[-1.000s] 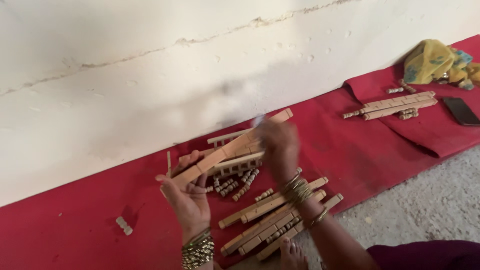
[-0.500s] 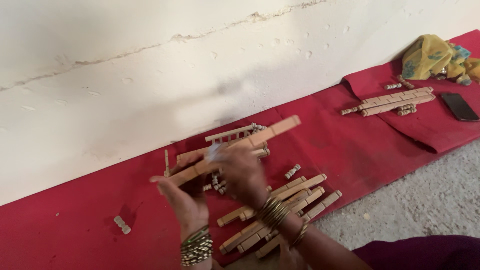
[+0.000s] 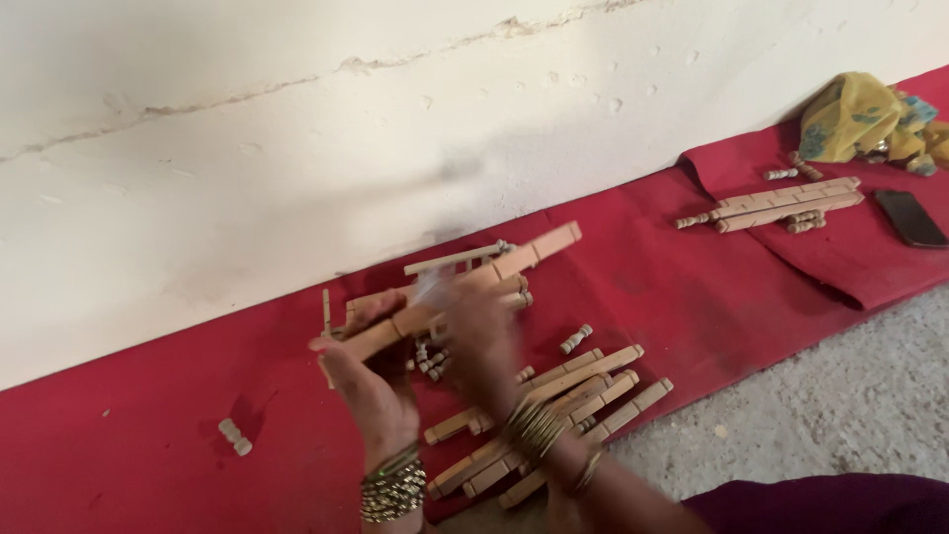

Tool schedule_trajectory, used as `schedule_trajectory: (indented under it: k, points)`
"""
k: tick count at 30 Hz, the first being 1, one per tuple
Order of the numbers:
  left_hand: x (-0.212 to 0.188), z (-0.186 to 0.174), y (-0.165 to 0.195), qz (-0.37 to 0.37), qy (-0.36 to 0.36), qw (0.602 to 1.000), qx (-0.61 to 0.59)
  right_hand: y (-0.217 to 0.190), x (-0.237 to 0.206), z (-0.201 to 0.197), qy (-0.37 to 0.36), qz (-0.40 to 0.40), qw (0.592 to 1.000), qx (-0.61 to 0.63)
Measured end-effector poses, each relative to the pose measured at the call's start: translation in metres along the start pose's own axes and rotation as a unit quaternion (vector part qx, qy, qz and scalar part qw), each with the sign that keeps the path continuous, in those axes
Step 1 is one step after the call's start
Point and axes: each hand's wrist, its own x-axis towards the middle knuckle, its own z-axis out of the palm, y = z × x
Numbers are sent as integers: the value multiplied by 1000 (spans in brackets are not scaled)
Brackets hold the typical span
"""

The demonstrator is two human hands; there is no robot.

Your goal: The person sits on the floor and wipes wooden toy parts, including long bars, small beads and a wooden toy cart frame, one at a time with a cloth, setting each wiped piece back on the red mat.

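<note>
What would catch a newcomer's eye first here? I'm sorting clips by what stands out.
First, the long wooden bar held up at a slant in the left hand, with the blurred right hand at its middle. Beneath them, a heap of wooden bars lies on the red cloth along the white wall. At far right lie a yellow cloth bundle and a dark phone.

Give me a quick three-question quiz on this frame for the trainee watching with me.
1. True or false: the left hand holds a long notched wooden bar.
2. What lies on the red cloth beside the yellow bundle at far right? A) black phone B) scissors C) cup
3. Fill in: the loose bars lie under the ____ forearm.

Key
1. True; its fingers wrap the bar's lower end.
2. A, the black phone.
3. Right; the right hand is blurred at the bar's middle.
</note>
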Motion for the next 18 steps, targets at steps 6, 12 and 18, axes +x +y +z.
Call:
schedule_trajectory:
  k: [6,12,18]
  points:
    - [-2,-6,-1,-44,16,998,-52,-14,1,-2,-46,183,978,91]
    - [7,-5,22,-21,43,997,-61,49,41,-49,204,-221,924,-235]
    - [-6,12,-3,-84,32,994,-63,-1,-9,26,-352,-102,849,-380]
